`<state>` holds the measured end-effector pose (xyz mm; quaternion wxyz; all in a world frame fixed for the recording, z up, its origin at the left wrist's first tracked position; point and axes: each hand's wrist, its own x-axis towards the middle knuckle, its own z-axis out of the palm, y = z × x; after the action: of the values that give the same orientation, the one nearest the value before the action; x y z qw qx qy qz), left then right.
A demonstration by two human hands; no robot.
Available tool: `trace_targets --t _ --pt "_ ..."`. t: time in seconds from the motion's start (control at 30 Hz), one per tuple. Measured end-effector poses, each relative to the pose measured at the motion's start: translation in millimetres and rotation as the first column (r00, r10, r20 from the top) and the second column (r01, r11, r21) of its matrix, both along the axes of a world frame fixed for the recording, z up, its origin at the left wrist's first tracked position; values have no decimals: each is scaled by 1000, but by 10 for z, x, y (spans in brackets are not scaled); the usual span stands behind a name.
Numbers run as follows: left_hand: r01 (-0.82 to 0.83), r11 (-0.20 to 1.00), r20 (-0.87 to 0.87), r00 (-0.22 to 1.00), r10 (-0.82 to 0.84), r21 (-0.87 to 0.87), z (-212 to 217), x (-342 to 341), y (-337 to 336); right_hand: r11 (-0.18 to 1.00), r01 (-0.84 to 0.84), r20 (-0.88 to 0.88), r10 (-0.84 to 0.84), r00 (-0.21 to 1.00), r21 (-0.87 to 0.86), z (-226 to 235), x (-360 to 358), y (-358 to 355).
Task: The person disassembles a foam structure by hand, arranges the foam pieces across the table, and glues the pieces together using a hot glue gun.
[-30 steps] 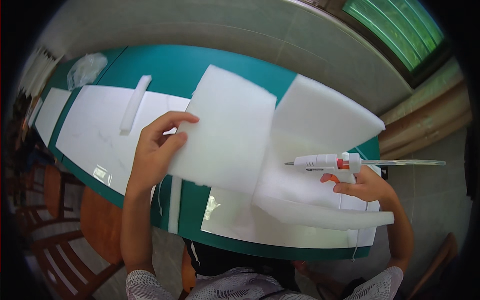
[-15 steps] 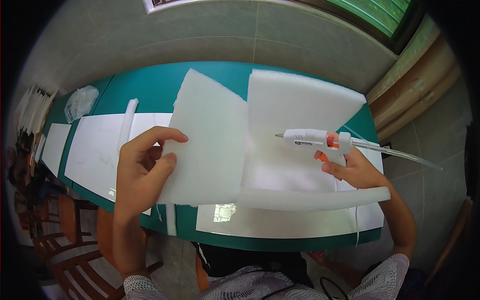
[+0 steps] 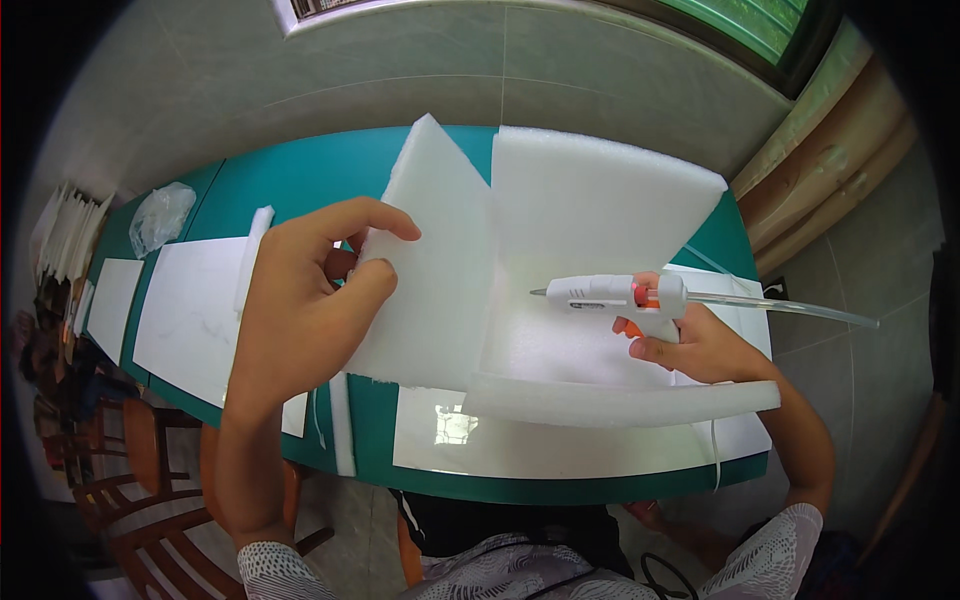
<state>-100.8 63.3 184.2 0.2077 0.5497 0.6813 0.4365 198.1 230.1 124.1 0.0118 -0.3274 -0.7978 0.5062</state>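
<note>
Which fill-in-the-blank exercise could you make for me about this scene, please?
1. The right hand holds a pistol-shaped glue ____.
2. Its trigger is coloured ____.
3. The foam panel gripped by the left hand is coloured ____.
4. Behind the table rises a grey tiled ____.

Missing words: gun; orange; white; wall.

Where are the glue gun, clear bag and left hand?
Glue gun [image 3: 607, 289], head view: its white body.
Clear bag [image 3: 163, 217], head view: its crumpled middle.
Left hand [image 3: 312, 298], head view: back of the hand.

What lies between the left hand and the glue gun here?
In the head view: the white foam panel held by the left hand, then more white foam seen up to the glue gun.
</note>
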Motion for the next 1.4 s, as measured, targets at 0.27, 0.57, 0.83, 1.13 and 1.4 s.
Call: trace_targets --t 0.27,0.57,0.83,1.13,1.4 --pt "-19 1000 -130 991 17 -16 72 -23 69 981 -110 51 120 991 -161 -19 -55 16" --pt "12 984 -212 977 26 178 -92 71 138 978 -30 121 56 991 -208 121 -11 26" --pt "77 981 -171 984 -46 180 -187 101 113 982 73 -94 -91 991 -177 17 520 181" --pt "106 991 -127 987 -95 80 -274 140 93 976 93 -444 -173 879 -198 -4 902 108" --pt "71 996 -202 978 -59 50 -374 311 130 974 121 -542 -209 814 -194 -56 1062 57"
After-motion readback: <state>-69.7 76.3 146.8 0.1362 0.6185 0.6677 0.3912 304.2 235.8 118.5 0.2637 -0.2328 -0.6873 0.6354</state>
